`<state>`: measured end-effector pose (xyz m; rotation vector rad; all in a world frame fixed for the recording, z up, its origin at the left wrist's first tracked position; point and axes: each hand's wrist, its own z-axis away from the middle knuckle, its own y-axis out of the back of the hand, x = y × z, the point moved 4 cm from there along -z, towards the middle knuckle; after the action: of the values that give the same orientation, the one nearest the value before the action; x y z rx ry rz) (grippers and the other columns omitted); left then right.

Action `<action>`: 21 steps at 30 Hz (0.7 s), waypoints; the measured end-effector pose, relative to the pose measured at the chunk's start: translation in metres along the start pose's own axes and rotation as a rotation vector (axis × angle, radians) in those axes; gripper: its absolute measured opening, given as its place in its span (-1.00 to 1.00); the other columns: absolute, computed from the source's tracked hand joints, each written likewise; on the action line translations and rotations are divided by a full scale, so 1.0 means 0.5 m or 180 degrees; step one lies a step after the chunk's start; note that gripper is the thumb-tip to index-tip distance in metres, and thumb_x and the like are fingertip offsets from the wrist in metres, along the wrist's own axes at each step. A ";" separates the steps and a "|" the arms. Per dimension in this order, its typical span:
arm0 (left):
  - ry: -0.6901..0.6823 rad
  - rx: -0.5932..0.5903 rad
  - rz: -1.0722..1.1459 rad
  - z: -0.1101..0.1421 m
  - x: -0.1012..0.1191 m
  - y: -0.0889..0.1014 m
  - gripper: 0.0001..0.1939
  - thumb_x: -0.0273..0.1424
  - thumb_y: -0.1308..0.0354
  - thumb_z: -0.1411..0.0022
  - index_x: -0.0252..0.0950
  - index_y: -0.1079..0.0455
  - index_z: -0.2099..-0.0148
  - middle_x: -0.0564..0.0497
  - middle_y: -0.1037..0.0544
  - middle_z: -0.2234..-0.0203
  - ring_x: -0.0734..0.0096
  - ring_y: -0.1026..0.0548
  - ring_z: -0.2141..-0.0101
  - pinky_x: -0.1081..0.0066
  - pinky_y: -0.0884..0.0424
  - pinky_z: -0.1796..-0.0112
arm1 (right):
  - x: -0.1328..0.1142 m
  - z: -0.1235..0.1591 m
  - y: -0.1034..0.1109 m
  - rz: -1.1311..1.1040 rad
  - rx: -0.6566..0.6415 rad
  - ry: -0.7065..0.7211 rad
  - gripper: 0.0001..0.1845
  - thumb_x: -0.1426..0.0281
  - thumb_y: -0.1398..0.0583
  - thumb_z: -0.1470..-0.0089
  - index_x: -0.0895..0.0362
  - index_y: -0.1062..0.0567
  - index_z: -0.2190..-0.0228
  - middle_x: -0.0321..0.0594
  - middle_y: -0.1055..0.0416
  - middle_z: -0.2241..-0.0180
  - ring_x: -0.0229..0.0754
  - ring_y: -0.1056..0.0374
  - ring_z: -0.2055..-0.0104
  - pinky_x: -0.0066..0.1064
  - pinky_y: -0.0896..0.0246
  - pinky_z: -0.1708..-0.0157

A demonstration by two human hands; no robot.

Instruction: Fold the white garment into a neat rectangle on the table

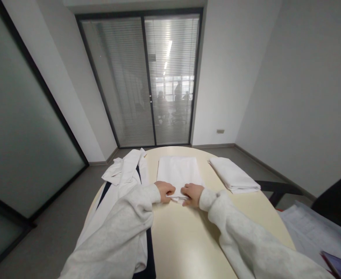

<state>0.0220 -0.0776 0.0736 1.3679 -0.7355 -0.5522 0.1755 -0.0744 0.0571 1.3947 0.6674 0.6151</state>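
Pale walls point(231, 58) and a dark-framed glass door point(118, 81) with blinds close off the room ahead of me, and under the head camera I have a rounded, cream-coloured table point(184, 240). At the middle of it lies the white cloth point(179, 168), spread flat as a rough rectangle, its near edge gathered between both hands. My left hand point(165, 190) is nearly closed, fingers curled and thumb against them, pinching that edge. My right hand point(193, 193) sits just beside it, a little less curled, gripping the other end of the same edge; its fingertips are partly hidden, so I can't tell how firmly.

As for progress, I judge one piece done: the folded cloth point(236, 174) rests apart on the right, flat and in neat layers, with nobody touching it. The white cloth looks partly done, its near edge bunched and not yet lying smooth. On the left, the loose cloth point(126, 166) is rumpled and long, running back under my grey left sleeve point(126, 221), with dark fabric point(151, 255) showing along it; I count that as not yet folded. Off to the right I see papers point(312, 224) beside a black chair point(339, 201).
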 end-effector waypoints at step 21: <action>0.0280 -0.0250 0.1668 -0.022 -0.023 -0.046 -0.59 -0.03 -0.18 0.09 -0.31 -0.29 0.56 0.21 -0.19 0.77 0.65 -0.12 0.67 0.56 -0.05 0.59 | 0.194 -0.069 -0.051 0.0078 0.0663 -0.1078 -0.40 0.04 0.22 -0.12 -0.10 0.06 -0.17 -0.38 0.27 -0.23 0.01 0.42 -0.25 0.06 0.39 -0.12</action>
<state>0.0241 -0.0648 0.0489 1.0614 -0.9472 -0.1037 0.2157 0.0178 0.0239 1.6557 0.4514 0.3218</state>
